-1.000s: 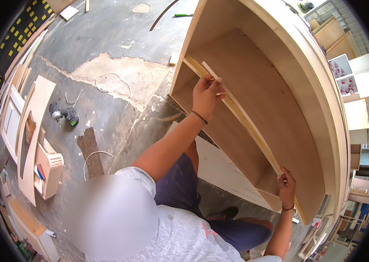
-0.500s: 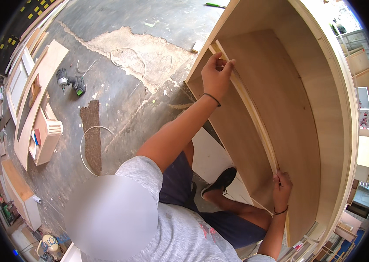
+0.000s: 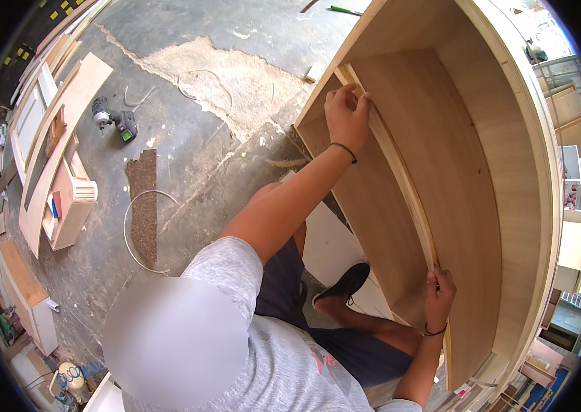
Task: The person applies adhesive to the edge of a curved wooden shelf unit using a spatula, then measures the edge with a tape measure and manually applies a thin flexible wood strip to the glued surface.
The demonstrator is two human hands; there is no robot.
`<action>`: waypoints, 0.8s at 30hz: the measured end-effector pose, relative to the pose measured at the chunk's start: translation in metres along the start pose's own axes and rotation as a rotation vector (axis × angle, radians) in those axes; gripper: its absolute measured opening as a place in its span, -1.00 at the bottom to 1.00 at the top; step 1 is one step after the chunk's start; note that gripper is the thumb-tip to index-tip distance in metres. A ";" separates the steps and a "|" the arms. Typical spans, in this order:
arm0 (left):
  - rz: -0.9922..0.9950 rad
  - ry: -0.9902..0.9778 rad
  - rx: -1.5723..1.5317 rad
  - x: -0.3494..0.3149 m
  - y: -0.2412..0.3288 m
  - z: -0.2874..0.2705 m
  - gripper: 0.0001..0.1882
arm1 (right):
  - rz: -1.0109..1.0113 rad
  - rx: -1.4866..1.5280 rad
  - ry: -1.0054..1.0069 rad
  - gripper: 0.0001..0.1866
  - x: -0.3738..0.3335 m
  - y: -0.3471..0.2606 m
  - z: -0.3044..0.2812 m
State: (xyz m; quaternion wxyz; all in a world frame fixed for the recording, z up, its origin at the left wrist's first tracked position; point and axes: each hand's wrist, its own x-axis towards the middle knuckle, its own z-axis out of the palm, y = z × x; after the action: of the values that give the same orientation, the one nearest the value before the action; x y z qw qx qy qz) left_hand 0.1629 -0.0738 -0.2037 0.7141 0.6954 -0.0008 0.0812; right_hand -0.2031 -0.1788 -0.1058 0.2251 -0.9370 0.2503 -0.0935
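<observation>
A large plywood cabinet (image 3: 520, 158) lies in front of me with its open side toward me. A long board edge crosses its inside, and a thin pale strip (image 3: 400, 175) with yellowish sides runs along it. Near the strip's far end, my left hand (image 3: 347, 118) has its fingers curled and pressed against it. Farther down, my right hand (image 3: 439, 288) is closed, thumb and fingers pinching the same strip at the board edge. What lies inside the right fist is hidden.
On the concrete floor to the left rest a cordless drill (image 3: 113, 120), a brown board piece (image 3: 142, 213) and a loop of thin cable (image 3: 127, 237). Plywood parts (image 3: 63, 199) stand farther left. My shoe (image 3: 349, 281) is beside the cabinet's lower edge.
My left hand has shifted slightly, and its fingertips now press on the strip. The strip's far end, which stood a little off the board edge, now lies closer along it. My right hand stays closed.
</observation>
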 end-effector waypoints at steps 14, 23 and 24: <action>-0.027 0.005 -0.031 0.002 0.004 0.001 -0.51 | -0.023 -0.066 0.068 -0.87 0.005 0.017 -0.002; -0.003 0.040 -0.068 0.000 0.003 0.009 -0.57 | -0.001 -0.087 0.078 -0.87 0.010 0.009 -0.007; -0.001 0.044 -0.072 0.000 0.001 0.010 -0.57 | 0.002 -0.086 0.076 -0.87 0.011 0.009 -0.007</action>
State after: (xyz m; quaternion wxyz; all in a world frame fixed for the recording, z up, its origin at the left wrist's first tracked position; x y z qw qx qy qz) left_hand 0.1643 -0.0835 -0.2019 0.7384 0.6673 0.0123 0.0961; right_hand -0.2000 -0.1939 -0.1032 0.1748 -0.9413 0.2635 -0.1181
